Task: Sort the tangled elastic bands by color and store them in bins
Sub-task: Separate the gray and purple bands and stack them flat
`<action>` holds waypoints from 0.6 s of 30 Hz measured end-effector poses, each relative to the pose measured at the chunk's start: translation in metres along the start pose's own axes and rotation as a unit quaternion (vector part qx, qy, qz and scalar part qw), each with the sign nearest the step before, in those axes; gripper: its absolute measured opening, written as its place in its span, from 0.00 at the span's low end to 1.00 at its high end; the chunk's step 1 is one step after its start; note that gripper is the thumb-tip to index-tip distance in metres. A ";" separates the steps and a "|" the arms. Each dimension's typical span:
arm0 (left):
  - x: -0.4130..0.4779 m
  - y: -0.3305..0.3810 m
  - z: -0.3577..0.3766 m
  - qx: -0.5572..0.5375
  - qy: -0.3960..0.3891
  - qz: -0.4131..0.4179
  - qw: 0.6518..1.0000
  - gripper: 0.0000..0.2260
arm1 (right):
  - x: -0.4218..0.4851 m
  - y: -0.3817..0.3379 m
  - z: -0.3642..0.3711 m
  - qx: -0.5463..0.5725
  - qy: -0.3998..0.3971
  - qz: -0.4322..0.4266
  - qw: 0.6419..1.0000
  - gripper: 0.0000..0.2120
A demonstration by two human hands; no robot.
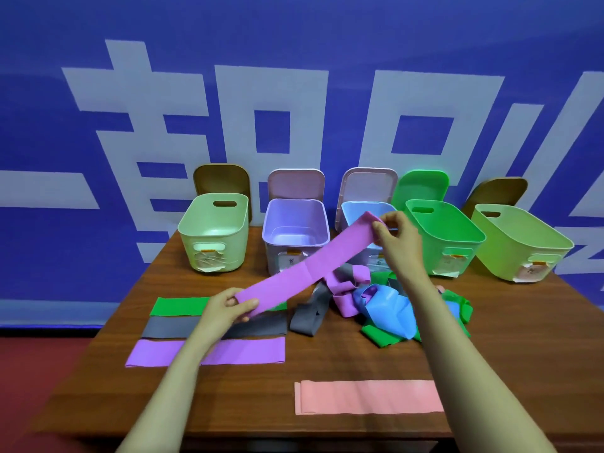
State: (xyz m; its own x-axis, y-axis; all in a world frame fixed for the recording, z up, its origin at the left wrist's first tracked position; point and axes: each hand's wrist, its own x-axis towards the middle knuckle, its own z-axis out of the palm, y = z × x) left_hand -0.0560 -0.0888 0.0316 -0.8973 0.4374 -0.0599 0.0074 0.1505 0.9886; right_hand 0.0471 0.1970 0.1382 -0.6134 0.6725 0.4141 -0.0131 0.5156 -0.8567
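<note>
A purple elastic band is stretched flat in the air between my hands. My left hand grips its near end, and my right hand pinches its far end above the tangle. The tangled pile holds purple, blue, grey and green bands. Flat on the table's left lie a green band, a grey band and a purple band. A pink band lies flat near the front edge.
Several open bins stand along the back of the wooden table: pale green, lilac, light blue, bright green, yellow-green. Their lids lean against the blue wall behind.
</note>
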 end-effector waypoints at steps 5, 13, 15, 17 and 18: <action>-0.023 -0.025 -0.021 -0.029 0.093 -0.002 0.995 0.07 | -0.060 0.042 0.019 0.047 -0.026 0.066 0.996 0.08; -0.042 -0.069 -0.057 0.041 0.228 -0.039 0.972 0.09 | -0.148 0.081 0.058 -0.065 -0.106 0.080 0.989 0.11; -0.044 -0.073 -0.067 0.088 0.259 -0.047 0.961 0.09 | -0.161 0.086 0.069 -0.094 -0.143 0.058 0.983 0.10; -0.046 -0.075 -0.079 0.142 0.291 -0.054 0.945 0.09 | -0.169 0.087 0.080 -0.114 -0.170 0.054 0.977 0.07; -0.046 -0.075 -0.085 0.164 0.305 -0.052 0.937 0.09 | -0.172 0.086 0.086 -0.120 -0.181 0.053 0.975 0.07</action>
State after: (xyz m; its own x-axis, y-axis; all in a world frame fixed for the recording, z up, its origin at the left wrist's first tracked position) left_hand -0.0526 -0.1961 -0.0284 -0.9854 -0.1666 0.0357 -0.0480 0.4728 0.8799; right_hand 0.0837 0.0802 -0.0332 -0.8406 0.5193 0.1540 0.2243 0.5925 -0.7737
